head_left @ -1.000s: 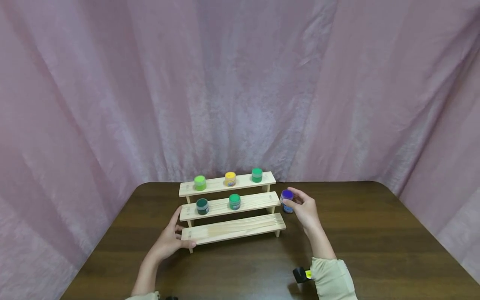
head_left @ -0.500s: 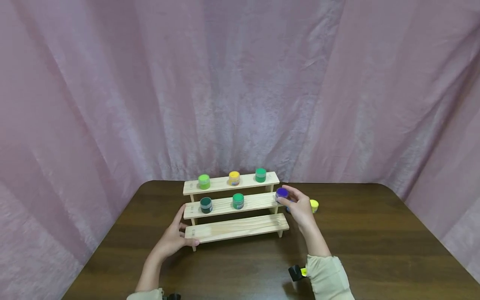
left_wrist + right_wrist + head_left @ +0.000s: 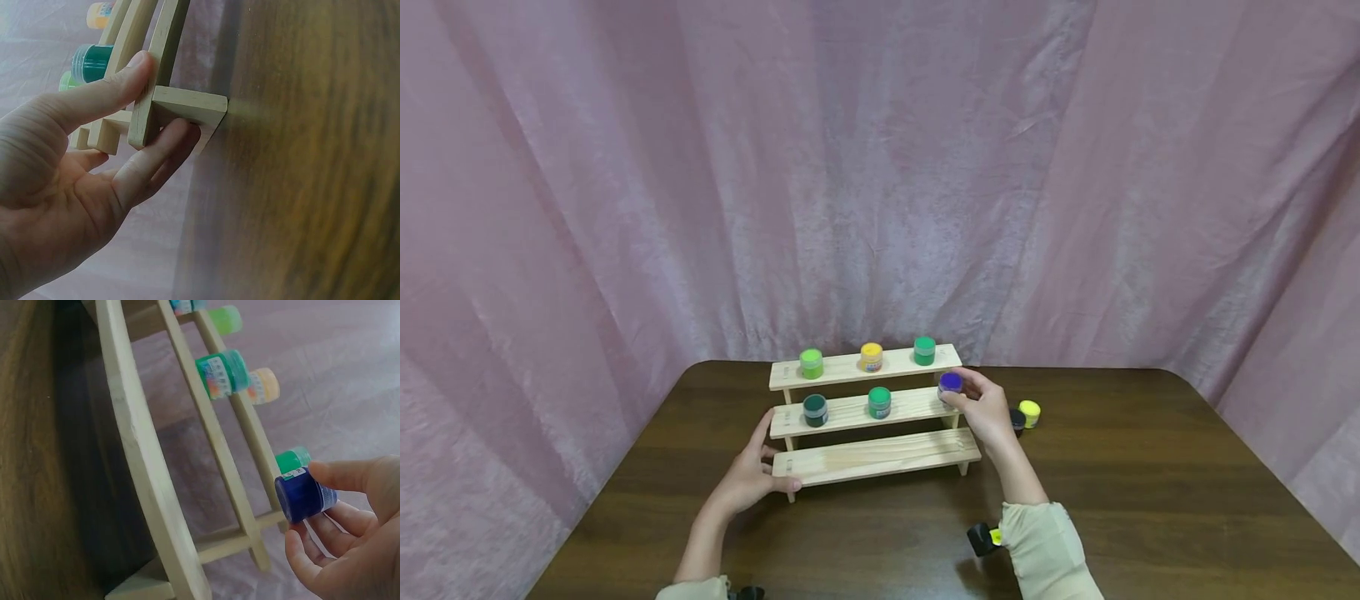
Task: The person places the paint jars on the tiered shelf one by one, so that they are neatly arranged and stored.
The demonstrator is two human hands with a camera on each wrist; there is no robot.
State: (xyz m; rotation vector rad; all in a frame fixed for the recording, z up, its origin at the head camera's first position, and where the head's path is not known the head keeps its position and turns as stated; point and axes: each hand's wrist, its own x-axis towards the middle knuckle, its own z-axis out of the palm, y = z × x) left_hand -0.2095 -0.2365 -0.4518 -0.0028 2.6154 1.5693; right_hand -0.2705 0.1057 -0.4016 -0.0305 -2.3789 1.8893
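Note:
A three-tier wooden stand stands on the table. My left hand grips its left end, thumb on the lowest board and fingers beneath, by the support leg. My right hand pinches a purple paint jar between thumb and fingers, at the right end of the middle board. In the right wrist view this jar is tilted, with its base apart from the middle board. A dark green jar and a green jar stand on that same board.
On the top board are a light green jar, a yellow-orange jar and a green jar. Right of the stand, a yellow jar and a dark jar are on the table. A pink curtain hangs behind.
My right hand has carried the purple jar leftward from beside the stand to the middle board's right end. The yellow and dark jars have come into sight. My left hand keeps its grip.

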